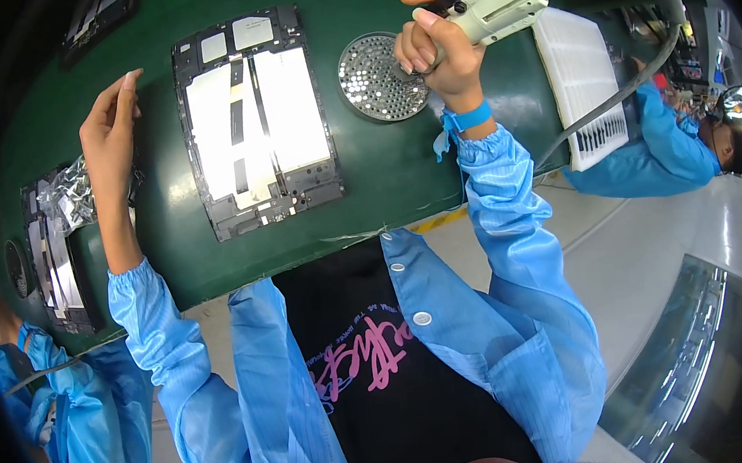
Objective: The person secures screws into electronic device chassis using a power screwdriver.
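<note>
In the head view, the right grip [447, 59] is wrapped around a corded tool [506, 8] beside a round dish [367, 82]. The left grip [108, 122] is left of the panel [206, 127] lying on the desk [359, 193]; whether it pinches anything, I cannot tell.

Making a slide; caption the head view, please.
Right hand grips corded tool near perforated dish; left hand over green table.
</note>
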{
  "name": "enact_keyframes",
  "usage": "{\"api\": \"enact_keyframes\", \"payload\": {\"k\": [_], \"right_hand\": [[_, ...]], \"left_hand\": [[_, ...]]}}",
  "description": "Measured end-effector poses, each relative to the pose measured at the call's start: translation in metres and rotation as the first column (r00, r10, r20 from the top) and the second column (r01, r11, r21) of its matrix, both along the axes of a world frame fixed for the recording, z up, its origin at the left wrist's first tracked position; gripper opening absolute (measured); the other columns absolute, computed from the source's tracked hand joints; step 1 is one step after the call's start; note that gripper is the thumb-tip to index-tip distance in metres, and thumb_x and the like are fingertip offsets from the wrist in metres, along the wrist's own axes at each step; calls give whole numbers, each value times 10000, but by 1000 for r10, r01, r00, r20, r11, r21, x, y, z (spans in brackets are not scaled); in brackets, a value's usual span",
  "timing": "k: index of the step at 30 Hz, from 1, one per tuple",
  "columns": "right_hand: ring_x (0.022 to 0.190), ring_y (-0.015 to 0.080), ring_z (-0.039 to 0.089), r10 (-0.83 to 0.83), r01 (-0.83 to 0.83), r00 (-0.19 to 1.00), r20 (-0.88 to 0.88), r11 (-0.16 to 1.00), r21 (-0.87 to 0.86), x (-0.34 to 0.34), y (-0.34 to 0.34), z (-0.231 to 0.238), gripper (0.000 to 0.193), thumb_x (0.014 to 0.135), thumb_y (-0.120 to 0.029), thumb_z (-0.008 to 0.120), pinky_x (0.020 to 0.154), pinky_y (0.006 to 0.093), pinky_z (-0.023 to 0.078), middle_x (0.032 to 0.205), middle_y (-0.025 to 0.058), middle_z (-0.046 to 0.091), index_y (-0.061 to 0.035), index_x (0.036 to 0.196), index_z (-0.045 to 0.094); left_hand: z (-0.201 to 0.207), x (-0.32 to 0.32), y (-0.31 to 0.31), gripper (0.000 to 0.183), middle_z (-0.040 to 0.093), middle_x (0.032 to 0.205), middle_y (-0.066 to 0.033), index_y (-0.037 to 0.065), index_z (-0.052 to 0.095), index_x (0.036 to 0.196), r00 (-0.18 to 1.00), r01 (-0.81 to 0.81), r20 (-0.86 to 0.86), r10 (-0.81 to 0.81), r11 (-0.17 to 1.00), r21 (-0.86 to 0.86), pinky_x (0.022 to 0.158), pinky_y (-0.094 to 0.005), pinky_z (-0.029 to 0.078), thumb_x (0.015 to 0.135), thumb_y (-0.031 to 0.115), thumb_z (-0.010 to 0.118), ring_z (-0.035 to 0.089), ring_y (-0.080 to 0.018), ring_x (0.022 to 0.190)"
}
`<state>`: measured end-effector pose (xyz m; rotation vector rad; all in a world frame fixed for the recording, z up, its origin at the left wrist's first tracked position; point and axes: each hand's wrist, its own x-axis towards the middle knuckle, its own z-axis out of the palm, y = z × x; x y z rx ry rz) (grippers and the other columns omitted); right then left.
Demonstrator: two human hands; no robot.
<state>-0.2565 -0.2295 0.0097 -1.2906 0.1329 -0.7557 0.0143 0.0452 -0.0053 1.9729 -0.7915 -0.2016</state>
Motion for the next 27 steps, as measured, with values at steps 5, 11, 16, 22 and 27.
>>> {"api": "enact_keyframes", "payload": {"k": [5,11,16,22,27], "right_hand": [[412,108,344,13,-13,1000,4,1000,-7,2,0,-2,267,911,-108,480,427,300,366,507,-5,343,53,1095,587],[413,109,348,-11,11,1000,-9,1000,-9,2,0,-3,260,913,-112,478,423,302,365,506,-3,341,47,1083,594],[412,111,349,-31,31,1000,-4,1000,6,2,0,-3,251,915,-116,479,420,302,365,504,-1,340,43,1071,596],[401,116,351,-55,55,998,-10,997,-46,4,4,-1,210,936,-117,485,414,308,368,501,4,340,38,1032,588],[388,117,364,-92,85,995,-33,984,-157,9,9,2,143,946,-102,507,401,310,376,494,13,351,31,912,550]], "left_hand": [[-8,0,-3,321,605,847,-10,47,671,1211,993,-41,-113,27,992,-123,707,-206,440,994,262,574,520,-79,755],[-6,-4,-5,323,676,996,-64,38,646,1243,986,-34,-165,7,987,-159,873,-248,494,983,221,591,614,-112,898],[-6,-7,-6,297,688,1074,-108,4,643,1221,982,-30,-190,-11,977,-213,925,-267,498,970,159,606,643,-143,982],[-9,-5,-6,275,685,1101,-146,-61,616,1178,988,-13,-151,-32,957,-291,929,-274,505,975,122,589,656,-172,990],[-12,-7,-9,254,684,1105,-157,-73,610,1143,986,13,-154,-63,951,-308,930,-278,506,981,120,580,659,-183,993]]}}
